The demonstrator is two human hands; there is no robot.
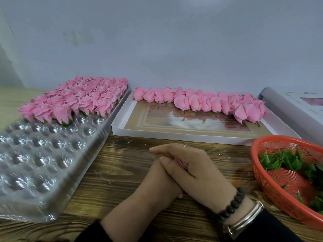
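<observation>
My right hand lies over my left hand at the middle of the wooden table. A sliver of a pink rose shows between the right thumb and palm; the rest is hidden. My left fingers curl in under the right palm around the same rose. A clear plastic blister tray at the left holds several pink roses with green bases in its far rows. A shallow white box behind my hands holds several pink rose heads lying on their sides.
A red plastic basket with several green sepals sits at the right edge. A white box lid lies at the far right. The table ends at a grey wall behind the trays.
</observation>
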